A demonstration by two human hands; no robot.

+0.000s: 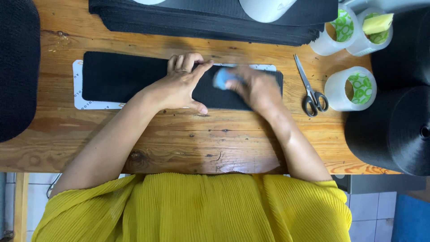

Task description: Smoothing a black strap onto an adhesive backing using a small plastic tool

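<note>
A black rectangular fabric piece [116, 76] lies on a white template card [78, 96] on the wooden table [179, 139]. My left hand [179, 85] presses flat on the middle of the fabric, fingers spread. My right hand [255, 87], blurred by motion, holds a small light-blue chalk-like object [221, 77] against the fabric just right of my left hand.
Scissors [311, 92] lie to the right of the fabric. Three tape rolls [351, 89] stand at the right, one with a yellow sponge [377, 23]. A stack of black fabric [206, 20] lies at the back. Large black thread cones [394, 130] stand far right.
</note>
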